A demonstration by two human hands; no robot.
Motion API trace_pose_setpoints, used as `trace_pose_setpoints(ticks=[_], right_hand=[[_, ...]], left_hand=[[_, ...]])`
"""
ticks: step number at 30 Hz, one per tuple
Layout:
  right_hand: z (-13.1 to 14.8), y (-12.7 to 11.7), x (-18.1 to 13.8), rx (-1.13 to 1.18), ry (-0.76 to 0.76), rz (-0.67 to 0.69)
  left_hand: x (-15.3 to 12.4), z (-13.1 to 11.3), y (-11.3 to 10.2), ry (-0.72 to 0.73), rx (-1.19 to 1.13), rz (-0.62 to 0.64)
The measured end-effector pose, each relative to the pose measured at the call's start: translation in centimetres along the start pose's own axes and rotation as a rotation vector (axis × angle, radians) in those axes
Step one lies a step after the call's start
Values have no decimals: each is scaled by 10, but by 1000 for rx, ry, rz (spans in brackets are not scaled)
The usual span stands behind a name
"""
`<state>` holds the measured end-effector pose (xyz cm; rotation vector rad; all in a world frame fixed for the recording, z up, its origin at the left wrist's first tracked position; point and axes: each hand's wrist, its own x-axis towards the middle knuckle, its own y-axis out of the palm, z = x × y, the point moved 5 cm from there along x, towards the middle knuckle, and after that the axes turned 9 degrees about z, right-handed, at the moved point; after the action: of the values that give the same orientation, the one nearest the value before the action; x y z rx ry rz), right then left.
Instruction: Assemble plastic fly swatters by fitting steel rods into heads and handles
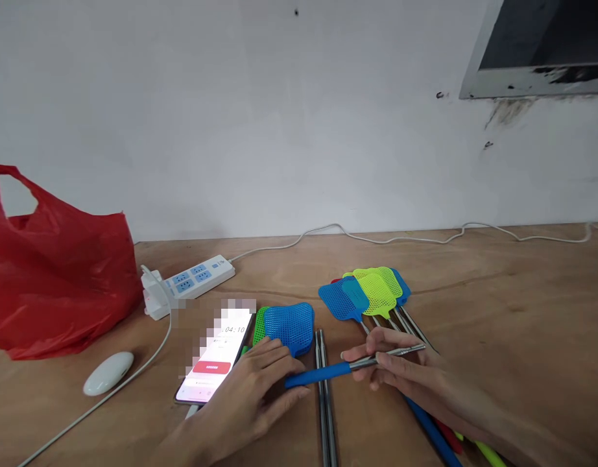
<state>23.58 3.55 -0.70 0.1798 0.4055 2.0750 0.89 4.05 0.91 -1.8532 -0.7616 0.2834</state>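
Nearest, both hands hold one rod with a blue handle over the table. The left hand pinches the handle's end between the thumb and the fingers; the right hand pinches the metal part, with its thin tip pointing to the right. Below this rod, two metal rods lie side by side on the wood. Under the right forearm, blue, red and yellow-green handles are partly hidden.

The table surface is brown wood, with uneven tone and a darker line across the right part. Beside the left hand there is a lit phone, partly blurred, and just next to it lie blue and green mesh heads. More to the left, a smooth white oval object rests near a white cable.

Farther, swatters in blue, yellow-green and red overlap like a fan. A white power strip lies at a slant, near a red plastic bag which stands at the left edge.

Behind, a thin white cord runs in waves along the foot of the plain greyish wall. The wall has small dark holes, and at upper right a dark panel has a grey, stained border.
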Motion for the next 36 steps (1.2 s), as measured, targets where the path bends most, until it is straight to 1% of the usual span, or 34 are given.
trace_pose_setpoints(ticks=[3, 6, 8, 12, 17, 21, 23, 26, 28, 31, 33, 36], right_hand=[[3, -2, 1, -173, -28, -28], [3, -5, 3, -292, -2, -69], [1, -8, 3, -276, 11, -113], [2, -10, 2, -224, -24, -196], [3, -8, 1, -220, -55, -217], [0, -12, -2, -255, -65, -229], [0, -18, -4, -281, -90, -249], [5, -28, -5, -306, -151, -286], [9, -33, -4, -279, -173, -303], [12, -35, -2, -190, -196, -331], [11, -32, -2, -163, -176, -327], [3, -23, -1, -203, -89, -230]], left_hand=[[0, 2, 0, -11, 6, -31], [0, 4, 0, -10, 5, -43], [0, 4, 1, -5, 1, -41], [1, 1, -2, -14, -13, -8], [1, -5, -3, -22, -20, 38], [0, -5, 0, 2, 13, 53], [-1, -3, 0, 12, 26, 48], [-2, 4, -4, -1, -14, 29], [-2, 7, -7, -22, -43, 18], [-2, 6, -10, -42, -52, 2], [-1, 2, -9, -48, -63, -2], [-1, -2, -5, -49, -110, 11]])
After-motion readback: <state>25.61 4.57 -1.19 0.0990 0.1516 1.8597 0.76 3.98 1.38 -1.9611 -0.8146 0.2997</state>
